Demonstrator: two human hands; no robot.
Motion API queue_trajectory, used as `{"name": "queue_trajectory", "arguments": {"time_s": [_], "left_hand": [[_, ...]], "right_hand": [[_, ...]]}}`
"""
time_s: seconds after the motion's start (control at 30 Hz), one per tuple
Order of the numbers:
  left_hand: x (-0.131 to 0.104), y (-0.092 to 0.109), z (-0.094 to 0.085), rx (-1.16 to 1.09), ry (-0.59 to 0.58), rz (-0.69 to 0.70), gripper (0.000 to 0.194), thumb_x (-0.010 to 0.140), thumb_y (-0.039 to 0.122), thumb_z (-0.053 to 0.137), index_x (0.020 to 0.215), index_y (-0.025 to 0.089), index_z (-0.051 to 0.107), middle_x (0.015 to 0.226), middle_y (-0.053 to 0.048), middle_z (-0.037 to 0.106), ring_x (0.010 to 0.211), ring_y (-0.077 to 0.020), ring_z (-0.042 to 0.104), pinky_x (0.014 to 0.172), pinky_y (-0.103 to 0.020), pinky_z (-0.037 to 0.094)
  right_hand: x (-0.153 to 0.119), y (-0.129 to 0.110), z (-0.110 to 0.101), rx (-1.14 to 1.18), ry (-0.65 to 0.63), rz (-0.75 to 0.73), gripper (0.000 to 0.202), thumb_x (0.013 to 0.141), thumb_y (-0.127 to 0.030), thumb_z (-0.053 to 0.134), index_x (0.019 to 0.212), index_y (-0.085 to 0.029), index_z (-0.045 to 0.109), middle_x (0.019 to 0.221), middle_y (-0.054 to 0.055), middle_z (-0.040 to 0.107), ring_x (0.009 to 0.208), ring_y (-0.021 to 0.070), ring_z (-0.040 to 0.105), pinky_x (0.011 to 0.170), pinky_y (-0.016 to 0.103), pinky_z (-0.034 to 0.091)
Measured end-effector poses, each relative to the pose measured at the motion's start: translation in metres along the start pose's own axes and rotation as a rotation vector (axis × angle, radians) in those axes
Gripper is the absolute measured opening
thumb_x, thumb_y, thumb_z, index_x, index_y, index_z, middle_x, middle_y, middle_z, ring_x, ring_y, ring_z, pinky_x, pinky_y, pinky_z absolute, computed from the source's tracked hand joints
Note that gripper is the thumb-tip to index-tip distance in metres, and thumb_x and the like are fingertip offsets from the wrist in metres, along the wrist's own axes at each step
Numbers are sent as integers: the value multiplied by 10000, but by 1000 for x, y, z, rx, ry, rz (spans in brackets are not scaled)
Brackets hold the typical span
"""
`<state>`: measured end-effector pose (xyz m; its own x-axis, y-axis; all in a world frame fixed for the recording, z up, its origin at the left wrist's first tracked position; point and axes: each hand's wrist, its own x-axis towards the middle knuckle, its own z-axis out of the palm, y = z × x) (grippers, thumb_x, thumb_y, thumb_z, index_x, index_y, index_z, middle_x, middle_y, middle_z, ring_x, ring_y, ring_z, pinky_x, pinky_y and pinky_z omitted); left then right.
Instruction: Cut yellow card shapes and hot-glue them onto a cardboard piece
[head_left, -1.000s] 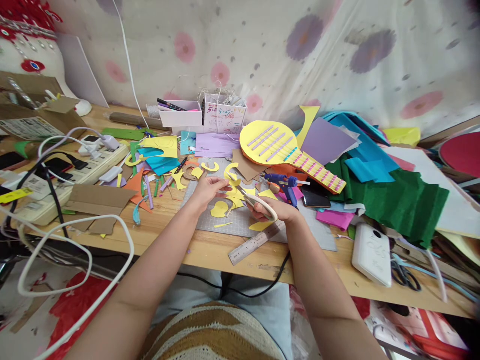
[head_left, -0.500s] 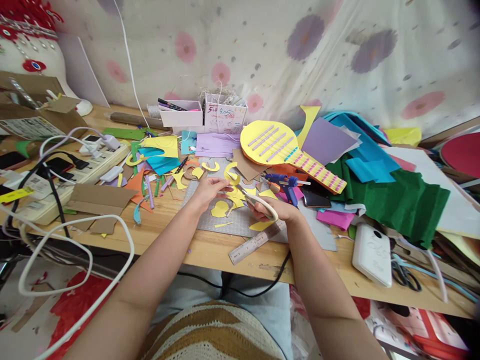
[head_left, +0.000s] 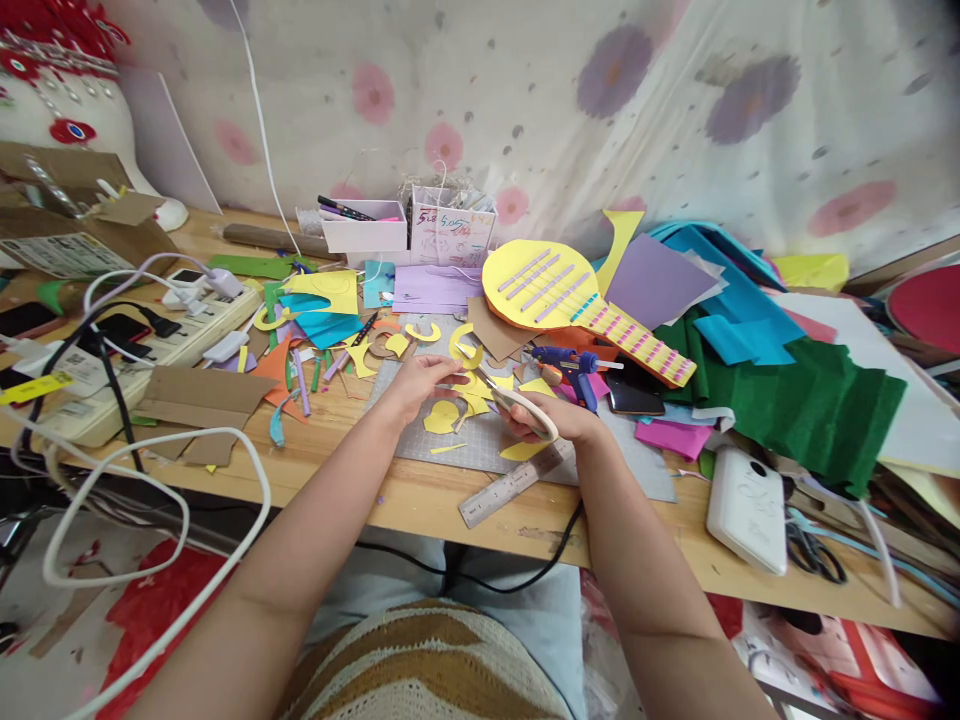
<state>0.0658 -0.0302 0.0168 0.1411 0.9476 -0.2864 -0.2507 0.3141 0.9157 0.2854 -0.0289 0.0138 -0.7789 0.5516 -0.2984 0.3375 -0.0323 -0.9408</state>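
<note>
A curved piece of yellow paper (head_left: 464, 343) is pinched in the fingertips of my left hand (head_left: 421, 385), above the grey cutting mat. My right hand (head_left: 541, 415) is closed round the pale handles of a pair of scissors (head_left: 537, 412). The scissor blades point up and left, against or very close to the yellow paper; whether they are biting into it I cannot tell. Several yellow paper scraps (head_left: 441, 417) lie beneath and around both hands. A metal ruler (head_left: 510, 487) rests at an angle in front of the right hand.
A yellow paper guitar (head_left: 536, 285) lies behind the right hand, with a blue glue gun (head_left: 574, 370) in front of it. Green felt (head_left: 817, 400) and a white power bank (head_left: 746, 510) are at right. A power strip (head_left: 161, 350) with tangled cables occupies the left.
Both hands, the scissors and the yellow paper keep almost the same position. The whole view has shifted very slightly.
</note>
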Motion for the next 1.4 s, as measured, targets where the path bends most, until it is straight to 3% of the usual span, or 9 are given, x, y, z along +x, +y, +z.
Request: {"name": "queue_trajectory", "arguments": {"time_s": [0.17, 0.43, 1.4], "left_hand": [[-2, 2, 0, 19, -3, -13, 213, 603, 290, 744, 678, 118, 644, 755, -64, 661, 712, -157, 644, 589, -249, 502], [-1, 4, 1, 8, 108, 47, 215, 596, 287, 747, 656, 128, 615, 696, -24, 635, 673, -142, 635, 597, -252, 499], [1, 1, -3, -29, 44, -15, 171, 605, 248, 734, 680, 119, 649, 765, -65, 674, 702, -156, 649, 577, -245, 504]], "right_hand": [[0, 0, -1, 7, -8, 15, 547, 695, -703, 490, 695, -175, 348, 556, -54, 351, 464, 47, 321, 400, 196, 233], [1, 3, 0, 41, -16, 6, 534, 701, -684, 506, 690, -175, 347, 559, -63, 325, 454, 35, 280, 392, 194, 218], [1, 4, -1, 123, -27, 78, 498, 719, -629, 544, 720, -178, 332, 571, -74, 297, 458, 23, 246, 395, 178, 198]]}}
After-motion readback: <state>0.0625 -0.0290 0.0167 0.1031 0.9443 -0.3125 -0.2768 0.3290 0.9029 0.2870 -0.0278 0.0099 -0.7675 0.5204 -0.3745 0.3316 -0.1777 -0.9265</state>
